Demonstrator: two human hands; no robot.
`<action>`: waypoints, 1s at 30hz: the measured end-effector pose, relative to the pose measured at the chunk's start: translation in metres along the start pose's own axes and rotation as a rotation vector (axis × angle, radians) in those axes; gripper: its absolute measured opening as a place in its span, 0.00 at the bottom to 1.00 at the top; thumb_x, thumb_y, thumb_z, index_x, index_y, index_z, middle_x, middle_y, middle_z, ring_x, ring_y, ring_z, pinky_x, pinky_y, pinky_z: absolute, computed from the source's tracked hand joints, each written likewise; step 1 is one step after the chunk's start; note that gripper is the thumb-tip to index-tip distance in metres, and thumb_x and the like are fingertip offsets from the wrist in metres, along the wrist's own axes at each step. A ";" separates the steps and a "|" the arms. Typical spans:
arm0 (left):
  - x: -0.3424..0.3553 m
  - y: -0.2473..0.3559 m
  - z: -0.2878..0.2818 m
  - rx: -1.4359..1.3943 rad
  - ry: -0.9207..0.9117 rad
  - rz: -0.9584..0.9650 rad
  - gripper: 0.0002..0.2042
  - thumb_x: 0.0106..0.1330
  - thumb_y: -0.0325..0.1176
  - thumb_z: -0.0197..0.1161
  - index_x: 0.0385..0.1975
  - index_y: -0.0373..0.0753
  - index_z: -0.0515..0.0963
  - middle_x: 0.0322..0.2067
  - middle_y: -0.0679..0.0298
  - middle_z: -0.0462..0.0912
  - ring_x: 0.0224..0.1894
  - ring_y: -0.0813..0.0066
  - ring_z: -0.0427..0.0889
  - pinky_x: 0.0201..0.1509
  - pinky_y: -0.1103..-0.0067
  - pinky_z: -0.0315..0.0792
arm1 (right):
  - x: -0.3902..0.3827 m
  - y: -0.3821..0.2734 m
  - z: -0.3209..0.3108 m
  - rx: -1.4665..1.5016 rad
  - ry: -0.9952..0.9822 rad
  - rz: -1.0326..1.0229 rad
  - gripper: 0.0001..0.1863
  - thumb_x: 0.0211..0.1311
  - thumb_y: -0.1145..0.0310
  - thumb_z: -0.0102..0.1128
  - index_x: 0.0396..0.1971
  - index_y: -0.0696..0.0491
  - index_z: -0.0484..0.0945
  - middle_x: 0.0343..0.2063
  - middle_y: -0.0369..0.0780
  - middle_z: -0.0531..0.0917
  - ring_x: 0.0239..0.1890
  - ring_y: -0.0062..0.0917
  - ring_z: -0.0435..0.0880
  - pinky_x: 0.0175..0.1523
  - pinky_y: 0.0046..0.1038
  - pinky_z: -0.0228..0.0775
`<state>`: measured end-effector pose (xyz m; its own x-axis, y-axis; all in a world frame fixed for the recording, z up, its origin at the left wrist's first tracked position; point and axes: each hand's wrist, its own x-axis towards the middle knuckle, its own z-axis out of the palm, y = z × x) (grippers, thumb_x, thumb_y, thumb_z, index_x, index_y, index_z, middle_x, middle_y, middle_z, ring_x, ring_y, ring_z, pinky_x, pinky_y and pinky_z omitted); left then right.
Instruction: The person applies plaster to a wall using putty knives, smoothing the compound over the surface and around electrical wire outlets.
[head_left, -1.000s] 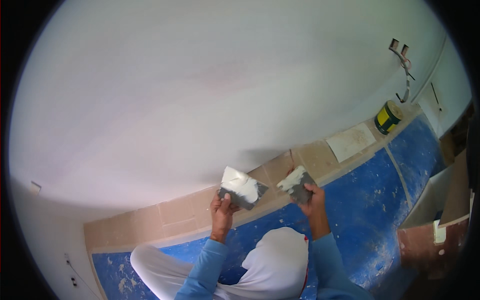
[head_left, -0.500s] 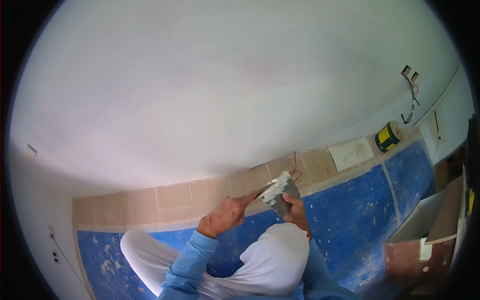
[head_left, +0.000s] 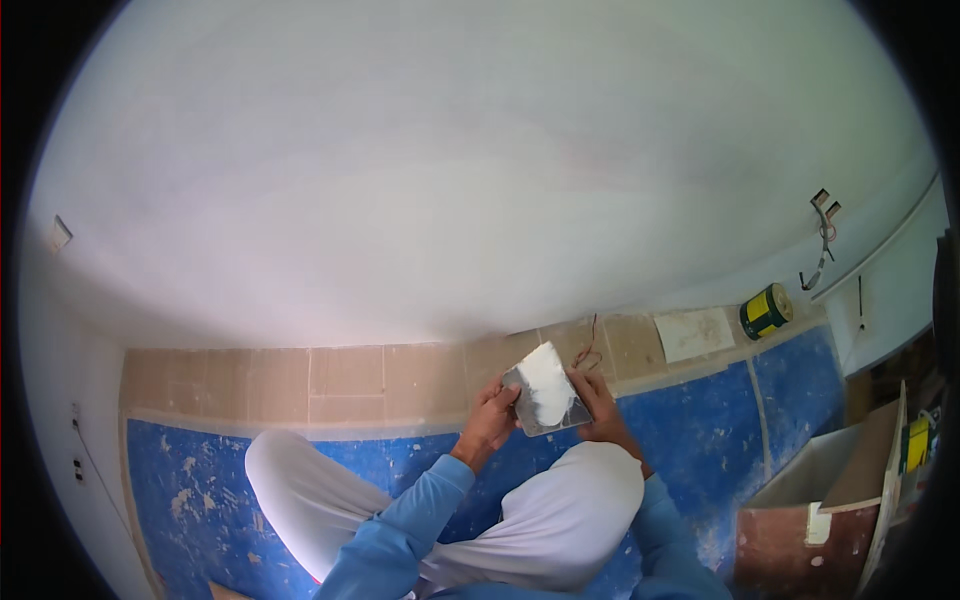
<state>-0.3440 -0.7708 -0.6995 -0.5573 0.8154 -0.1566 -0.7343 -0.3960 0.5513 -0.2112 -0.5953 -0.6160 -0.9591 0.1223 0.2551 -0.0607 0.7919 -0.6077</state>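
A flat grey putty scraper, a four-sided plate, is held out in front of my knees. Thick white putty covers a broad band of its face, with thinner smears around it. My left hand closes on its left edge, thumb across the face. The right edge is gripped by my right hand, fingers partly hidden. I cannot make out whether a second blade lies under the plate.
Beyond rises a white wall. Pale tiles edge a blue floor covering. At the right are a green-and-yellow bucket, a white board, wall wires and a reddish-brown wooden box. Thin red wires stick up beyond my right hand.
The scraper has turned to face up more fully, and its putty looks spread into a smoother band. My left hand has moved right to its edge. The view has shifted slightly.
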 end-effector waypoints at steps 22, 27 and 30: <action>-0.008 0.139 0.075 1.124 -0.017 0.586 0.08 0.70 0.23 0.51 0.47 0.34 0.70 0.21 0.51 0.76 0.20 0.58 0.75 0.27 0.70 0.70 | 0.044 -0.116 0.020 -0.479 0.159 0.044 0.31 0.44 0.82 0.56 0.54 0.50 0.79 0.54 0.40 0.79 0.55 0.41 0.73 0.69 0.56 0.47; -0.017 0.184 0.072 1.273 0.112 0.824 0.07 0.71 0.24 0.52 0.45 0.35 0.70 0.17 0.53 0.73 0.15 0.59 0.71 0.21 0.71 0.66 | 0.033 -0.058 0.073 0.181 0.116 0.285 0.21 0.58 0.80 0.58 0.53 0.53 0.78 0.47 0.40 0.83 0.48 0.36 0.81 0.58 0.45 0.70; -0.031 0.230 0.062 0.952 0.125 0.694 0.09 0.74 0.33 0.54 0.42 0.33 0.74 0.27 0.65 0.78 0.27 0.81 0.74 0.29 0.80 0.68 | 0.024 -0.005 0.125 1.076 0.358 0.601 0.18 0.62 0.79 0.59 0.53 0.57 0.77 0.46 0.42 0.83 0.47 0.33 0.83 0.53 0.37 0.77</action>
<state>-0.4710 -0.8611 -0.5170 -0.7956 0.4825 0.3665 0.2946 -0.2205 0.9298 -0.2685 -0.6705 -0.7008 -0.7962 0.5762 -0.1844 0.0015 -0.3029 -0.9530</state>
